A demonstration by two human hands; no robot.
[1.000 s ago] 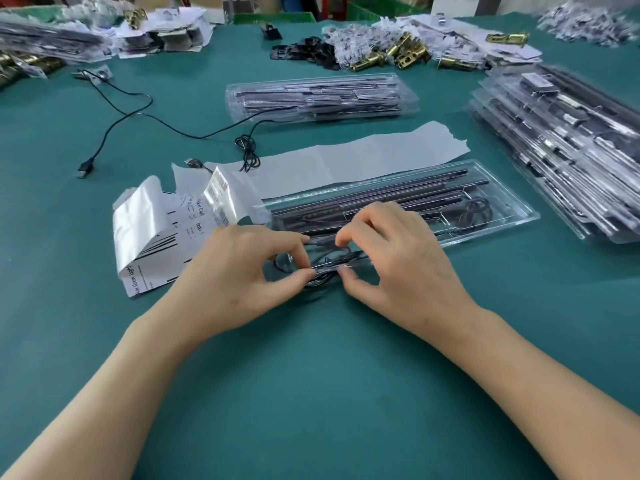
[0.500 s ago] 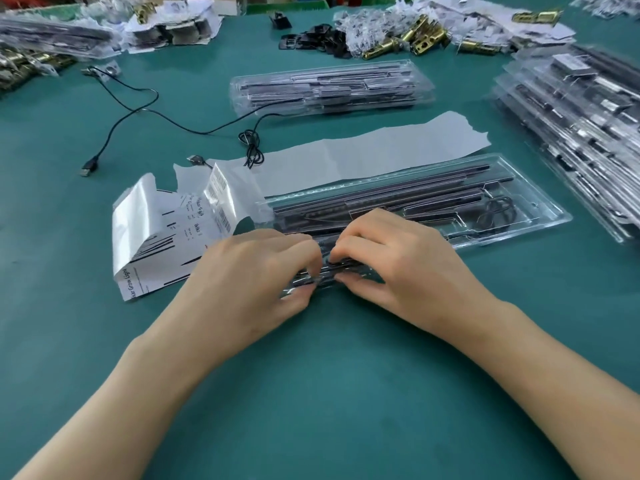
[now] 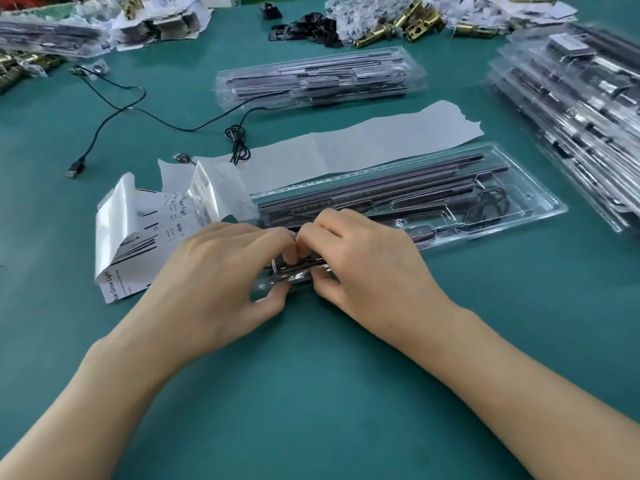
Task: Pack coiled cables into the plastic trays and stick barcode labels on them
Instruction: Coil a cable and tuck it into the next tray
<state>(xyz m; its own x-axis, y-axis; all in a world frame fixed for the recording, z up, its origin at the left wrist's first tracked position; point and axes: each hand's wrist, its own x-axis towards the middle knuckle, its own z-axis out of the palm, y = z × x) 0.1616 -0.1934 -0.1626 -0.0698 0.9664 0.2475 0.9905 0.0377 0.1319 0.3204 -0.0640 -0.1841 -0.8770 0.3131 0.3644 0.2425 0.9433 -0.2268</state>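
We see a green table (image 3: 311,393) filling the view. At 2 to 3 o'clock lies the largest item on it, a slanting stack of filled trays (image 3: 571,98), its clear shells overlapping one another. At the centre, running from 9 toward 3 o'clock, we find the open plastic tray (image 3: 540,209), with long dark bars lying side by side in its far channels. Two forearms enter from 7 and 5 o'clock and meet at the tray's near edge. There the left hand (image 3: 221,271) and the right hand (image 3: 363,258) are drawn together, fingers curled and fingertips meeting.

Behind the tray, from 10 toward 1 o'clock, we note a torn white paper strip (image 3: 346,147) touching the tray's far rim. At 12 o'clock a smaller pile of closed trays (image 3: 318,77) sits apart. At 9 o'clock a crumpled label sheet (image 3: 138,237), printed with text and barcodes, lies just beside the tray's left end. Brass fittings (image 3: 408,20) are heaped at the far edge, near 12 o'clock. A loose black cable (image 3: 239,142) trails from 10 o'clock toward the closed pile, its plug (image 3: 73,170) on the table.

Inside the open tray, toward 3 o'clock, a second coil (image 3: 486,202) rests in a compartment. Smallest is the coiled cable (image 3: 298,268). Both hands pinch it between thumb and fingertips over the tray's near-left corner; whether it sits in the recess we cannot tell.
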